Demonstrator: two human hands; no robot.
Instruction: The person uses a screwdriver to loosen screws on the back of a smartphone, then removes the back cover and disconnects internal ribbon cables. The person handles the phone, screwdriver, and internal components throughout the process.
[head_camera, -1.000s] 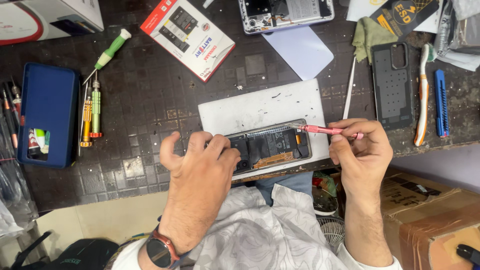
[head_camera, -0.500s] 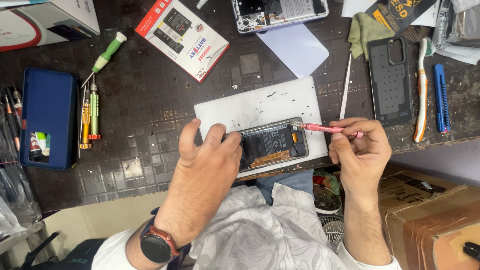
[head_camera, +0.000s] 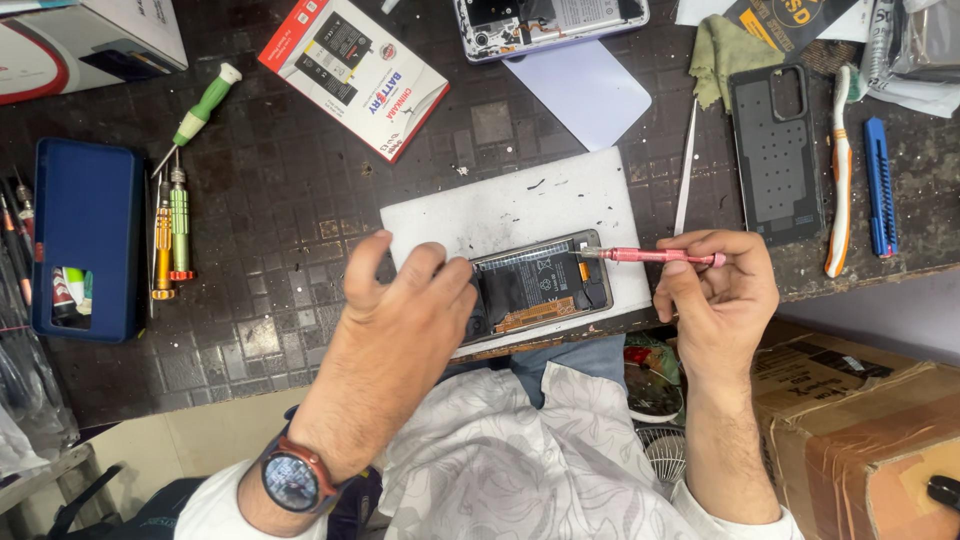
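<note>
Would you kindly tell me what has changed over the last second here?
The left hand lifted its fingers and spread them while resting on the opened black phone. The right hand kept holding the slim pink screwdriver, tip at the phone's upper right corner. The white mat under the phone stayed put.

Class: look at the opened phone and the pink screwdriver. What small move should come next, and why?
Probably lower the pink screwdriver tip onto the phone at its right end and turn. The right hand holds it level with the tip at that edge, and the left hand pins the phone on the white mat.
</note>
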